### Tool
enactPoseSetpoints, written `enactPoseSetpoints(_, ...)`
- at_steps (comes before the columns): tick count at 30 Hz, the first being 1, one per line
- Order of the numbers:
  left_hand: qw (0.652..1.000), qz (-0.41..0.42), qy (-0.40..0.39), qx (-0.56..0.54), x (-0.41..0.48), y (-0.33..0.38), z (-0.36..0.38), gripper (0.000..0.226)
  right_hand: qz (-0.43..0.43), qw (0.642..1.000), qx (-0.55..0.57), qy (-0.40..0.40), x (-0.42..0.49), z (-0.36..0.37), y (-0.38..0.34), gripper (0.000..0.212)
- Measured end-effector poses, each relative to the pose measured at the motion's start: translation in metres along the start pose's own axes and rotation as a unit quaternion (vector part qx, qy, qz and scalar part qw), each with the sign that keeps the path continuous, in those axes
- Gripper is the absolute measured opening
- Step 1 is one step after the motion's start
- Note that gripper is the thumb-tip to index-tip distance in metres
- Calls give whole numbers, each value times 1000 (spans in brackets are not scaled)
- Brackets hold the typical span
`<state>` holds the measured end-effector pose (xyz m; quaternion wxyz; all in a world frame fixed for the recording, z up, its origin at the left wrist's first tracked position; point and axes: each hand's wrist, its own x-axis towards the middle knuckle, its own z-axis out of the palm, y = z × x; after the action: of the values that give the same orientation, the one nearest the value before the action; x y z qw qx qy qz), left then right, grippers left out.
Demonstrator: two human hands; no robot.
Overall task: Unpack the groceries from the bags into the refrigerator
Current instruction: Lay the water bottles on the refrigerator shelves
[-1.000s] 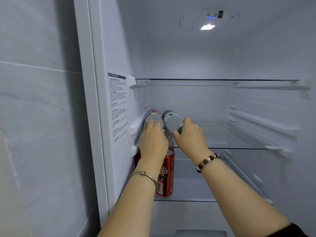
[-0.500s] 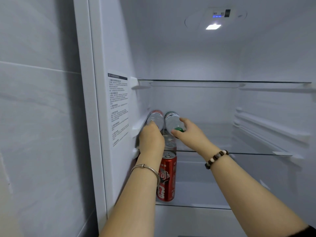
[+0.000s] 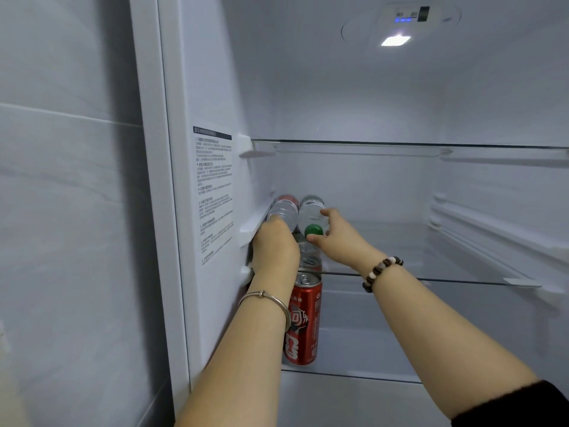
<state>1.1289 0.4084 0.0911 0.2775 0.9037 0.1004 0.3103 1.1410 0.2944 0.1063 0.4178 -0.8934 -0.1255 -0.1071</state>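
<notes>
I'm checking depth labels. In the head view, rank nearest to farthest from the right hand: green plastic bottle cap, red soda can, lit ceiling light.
1. green plastic bottle cap, between the right hand's thumb and fingers.
2. red soda can, on the shelf below.
3. lit ceiling light, far above.

The left hand point(image 3: 275, 245) hides its own fingers and the cap end of the left bottle point(image 3: 283, 211). Below them, its wrist covers the red can's point(image 3: 304, 322) left side. The right bottle's point(image 3: 311, 209) label, beyond the fingers point(image 3: 327, 212) of the right hand point(image 3: 341, 241), and the sticker's point(image 3: 214, 195) print are unreadable.
</notes>
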Motion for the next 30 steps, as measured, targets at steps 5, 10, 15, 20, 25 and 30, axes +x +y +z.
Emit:
enactPoseSetpoints(5, 998, 24, 23, -54, -4, -6, 2, 25, -17, 1000, -20, 10, -1, 5, 2, 70)
enactPoseSetpoints(10, 993, 60, 94, -41, -8, -8, 4, 19, -25, 999, -28, 19, -1, 6, 5, 71)
enactPoseSetpoints(15, 983, 85, 150, -66, -17, -8, 1, 20, -39, 995, -86, 35, -3, 5, 5, 65)
enactPoseSetpoints(20, 982, 130, 134, -27, -42, -13, -2, 21, -49, 970, -225, 80, -28, 4, 11, 38)
enactPoseSetpoints(25, 971, 217, 100, 28, -94, -23, 7, 37, -64, 933, -320, 153, -93, -1, 26, 38)
enactPoseSetpoints(30, 954, 293, 40, 46, -156, -30, 13, 40, -37, 920, -362, 147, -169, -1, 65, 59)
